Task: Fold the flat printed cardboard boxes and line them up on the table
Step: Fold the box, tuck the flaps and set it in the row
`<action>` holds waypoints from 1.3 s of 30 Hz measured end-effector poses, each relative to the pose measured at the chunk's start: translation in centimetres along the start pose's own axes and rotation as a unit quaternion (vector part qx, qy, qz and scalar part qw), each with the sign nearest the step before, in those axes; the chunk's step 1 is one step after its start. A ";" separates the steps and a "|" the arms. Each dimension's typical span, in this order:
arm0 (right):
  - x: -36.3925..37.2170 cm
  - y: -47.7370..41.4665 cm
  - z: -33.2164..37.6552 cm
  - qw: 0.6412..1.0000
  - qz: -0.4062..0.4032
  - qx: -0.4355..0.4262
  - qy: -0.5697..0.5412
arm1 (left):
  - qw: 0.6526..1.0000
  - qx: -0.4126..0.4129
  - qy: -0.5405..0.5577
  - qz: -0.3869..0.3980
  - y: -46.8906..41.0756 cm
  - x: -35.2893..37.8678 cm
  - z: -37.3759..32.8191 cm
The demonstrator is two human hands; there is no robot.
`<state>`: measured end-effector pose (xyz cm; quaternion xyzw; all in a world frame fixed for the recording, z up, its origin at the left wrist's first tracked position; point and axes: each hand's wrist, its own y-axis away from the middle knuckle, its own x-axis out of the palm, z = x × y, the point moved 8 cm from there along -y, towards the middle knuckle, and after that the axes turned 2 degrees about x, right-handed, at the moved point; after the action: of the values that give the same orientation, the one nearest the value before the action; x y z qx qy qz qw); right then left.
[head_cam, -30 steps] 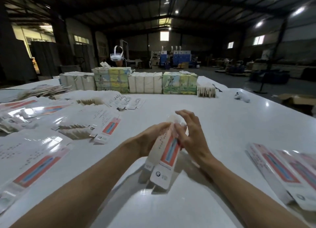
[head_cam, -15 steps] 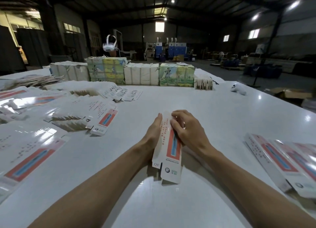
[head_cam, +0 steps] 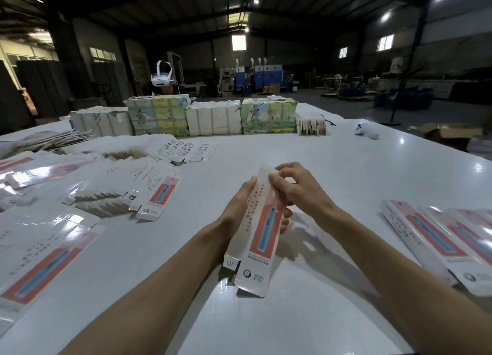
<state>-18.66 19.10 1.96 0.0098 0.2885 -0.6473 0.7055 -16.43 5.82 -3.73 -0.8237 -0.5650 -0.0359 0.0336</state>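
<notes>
Dim warehouse all round, and a wide white worktop (head_cam: 346,168) under me. Both hands are over its middle with one box (head_cam: 262,229) between them, lifted off the surface. My left hand (head_cam: 239,210) grips the box along its left side, with the fingers curled underneath and showing past the right edge. My right hand (head_cam: 298,192) pinches the far end, its fingers bent onto the flap there.

The box's long axis runs from 12 o'clock to 6 o'clock. The far end is raised, and the near end points at me with its flaps loose and not yet tucked. I judge that closing the far flap is the step in hand. The right hand is the nearer one for that, and the left only steadies.

At 9 to 10 o'clock lies a spread of flat boxes (head_cam: 127,192). At 3 to 4 o'clock a row of boxes (head_cam: 436,234) lies side by side, well apart from my hands, with bare worktop between. I cannot tell whether those are folded. Wrapped bundles (head_cam: 213,117) line the far edge at 12 o'clock.
</notes>
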 end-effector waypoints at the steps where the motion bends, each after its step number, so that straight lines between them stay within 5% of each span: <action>1: 0.0 0.0 -0.1 1.000 0.011 0.005 -0.028 | 1.000 0.001 -0.005 0.003 -0.1 0.1 -0.1; 8: 0.7 1.1 -0.4 0.963 0.052 0.061 -0.258 | 0.999 0.018 0.004 0.035 0.1 1.4 -0.5; 13: 1.1 1.2 0.0 0.934 0.051 0.056 -0.350 | 0.997 -0.049 0.055 0.033 -0.1 2.8 -0.1; 21: 3.5 1.1 -1.6 0.940 0.047 0.100 -0.322 | 0.953 -0.065 0.297 -0.017 -0.1 0.7 -0.1; 24: 4.9 1.6 -1.5 0.940 0.084 0.099 -0.314 | 0.976 -0.017 0.217 -0.030 0.0 -0.5 -0.2; 30: 3.5 2.0 -1.7 0.954 0.027 0.073 -0.291 | 0.993 -0.008 0.093 -0.077 0.3 -0.7 0.2; 36: 1.9 1.8 -2.9 0.965 -0.034 0.070 -0.251 | 0.976 0.083 -0.081 -0.182 0.8 -2.0 -0.6; 39: 1.8 1.8 -3.1 0.963 -0.041 0.073 -0.255 | 0.970 0.145 -0.111 -0.158 1.1 -1.4 -1.8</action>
<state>-18.22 18.93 -2.02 -0.1160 0.0514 -0.6757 0.7262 -15.97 3.92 -2.04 -0.7092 -0.6872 0.1330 0.0840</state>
